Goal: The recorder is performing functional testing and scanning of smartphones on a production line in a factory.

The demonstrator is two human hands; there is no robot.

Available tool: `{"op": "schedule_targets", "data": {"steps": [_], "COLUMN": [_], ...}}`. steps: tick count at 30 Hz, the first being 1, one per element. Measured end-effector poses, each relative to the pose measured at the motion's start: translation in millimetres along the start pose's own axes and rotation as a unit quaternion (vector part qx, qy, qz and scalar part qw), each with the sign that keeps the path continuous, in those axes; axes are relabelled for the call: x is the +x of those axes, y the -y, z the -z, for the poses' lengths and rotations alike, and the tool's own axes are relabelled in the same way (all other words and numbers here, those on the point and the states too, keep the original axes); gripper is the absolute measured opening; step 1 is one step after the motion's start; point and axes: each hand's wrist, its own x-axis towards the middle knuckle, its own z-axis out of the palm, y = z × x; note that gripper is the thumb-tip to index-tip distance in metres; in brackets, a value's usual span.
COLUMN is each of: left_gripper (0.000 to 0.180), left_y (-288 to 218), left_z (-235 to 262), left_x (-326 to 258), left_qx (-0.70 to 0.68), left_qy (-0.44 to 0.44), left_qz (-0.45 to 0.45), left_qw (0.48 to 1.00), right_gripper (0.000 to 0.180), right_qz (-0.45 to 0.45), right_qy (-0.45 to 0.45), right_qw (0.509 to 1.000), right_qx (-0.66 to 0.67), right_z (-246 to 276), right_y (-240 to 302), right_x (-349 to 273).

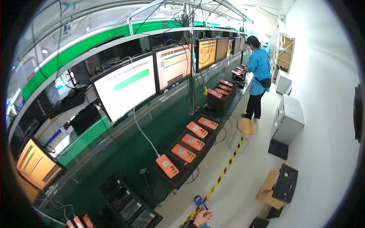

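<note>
Lying backs up, five orange phones [192, 142] fill a long black tray [181, 175] along the near edge of the green desk [140, 141]. Each back has a pale square label and a cluster of dark round lenses toward one end; the phones sit side by side in a slanting row. Nearest phone is joined at its upper end by a white cable [143, 131] that runs up toward a large bright monitor [127, 88].

Left hand [202, 217] low in view, at the bottom edge, out beyond the desk, apart from the tray. Forearm cut off by the frame; wrist to the lower left, fingers toward the upper right. Fingers loosely bent, partly open; nothing seen in the grasp. Blue slipper [198, 200] just above it, on the floor. Right hand out of view.
</note>
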Motion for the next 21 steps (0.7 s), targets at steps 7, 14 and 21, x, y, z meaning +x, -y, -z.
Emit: {"op": "schedule_targets", "data": {"steps": [7, 14, 21], "left_gripper": [0.041, 0.061, 0.057], "left_y": [-152.9, -229.7, -213.3], "left_z": [51.7, 113.4, 108.1], "left_x": [113.1, 226.0, 268.3], "left_qx": [0.099, 0.269, 0.321], "left_qy": [-0.207, -0.556, -0.583], "left_qz": [-0.129, -0.13, -0.018], "left_qw": [0.965, 0.776, 0.747], "right_gripper": [0.037, 0.038, 0.021], "right_qz": [0.008, 0.074, 0.288], "right_qy": [-0.002, 0.023, 0.038], "right_qw": [0.999, 0.996, 0.956], "right_qx": [-0.038, -0.035, -0.036], "right_z": [-23.8, -51.2, -206.0], "right_y": [186.8, 391.9, 668.4], "right_x": [53.4, 132.4, 92.2]}}
